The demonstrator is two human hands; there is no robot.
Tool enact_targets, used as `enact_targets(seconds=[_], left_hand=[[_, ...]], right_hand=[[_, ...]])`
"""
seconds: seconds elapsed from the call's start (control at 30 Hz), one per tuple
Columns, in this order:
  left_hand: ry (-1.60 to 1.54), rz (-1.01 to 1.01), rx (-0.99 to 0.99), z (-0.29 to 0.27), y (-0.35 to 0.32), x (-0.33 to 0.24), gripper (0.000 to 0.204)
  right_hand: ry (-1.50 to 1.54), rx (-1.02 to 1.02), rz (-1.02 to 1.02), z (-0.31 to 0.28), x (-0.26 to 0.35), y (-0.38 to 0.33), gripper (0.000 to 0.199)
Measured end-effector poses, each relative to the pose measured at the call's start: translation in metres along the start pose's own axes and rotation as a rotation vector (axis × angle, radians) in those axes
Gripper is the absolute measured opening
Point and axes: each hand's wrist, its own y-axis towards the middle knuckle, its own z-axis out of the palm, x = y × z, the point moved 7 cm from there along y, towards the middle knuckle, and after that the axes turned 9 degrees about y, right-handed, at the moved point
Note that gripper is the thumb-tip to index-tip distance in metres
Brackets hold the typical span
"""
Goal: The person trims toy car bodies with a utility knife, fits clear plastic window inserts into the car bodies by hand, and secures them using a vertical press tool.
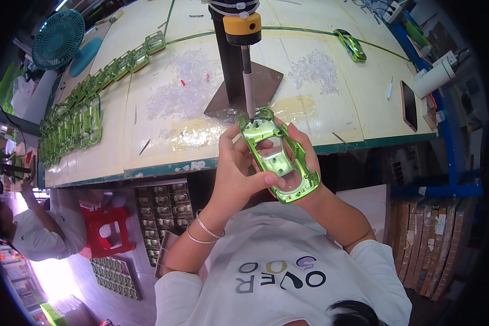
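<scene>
Both hands [244, 174] around green car shell [279, 155], right hand mostly hidden.

Both hands raised: left hand [239, 174] & right hand [304, 157] fingers curled, gripping.

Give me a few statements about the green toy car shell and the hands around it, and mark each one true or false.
1. Both hands, left hand and right hand, hold the green car shell. True.
2. The screwdriver tip meets the shell's upper end. True.
3. The shell lies flat on the table. False: it is held in the air at the table's edge.
4. A row of green shells lies on the table's left. True.
5. The phone lies under the shell. False: it lies far right.
</scene>
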Motion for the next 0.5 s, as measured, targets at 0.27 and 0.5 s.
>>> enact_targets(seconds=[0.27,0.5], left_hand=[[0.289,0.185,0.034,0.0,-0.021,-0.013,0.099],[0.353,0.246,0.064,0.004,-0.025,-0.02,0.105]], right_hand=[[0.238,0.112,0.357,0.002,-0.004,0.003,0.039],[0.372,0.362,0.47,0.022,-0.003,0.001,0.045]])
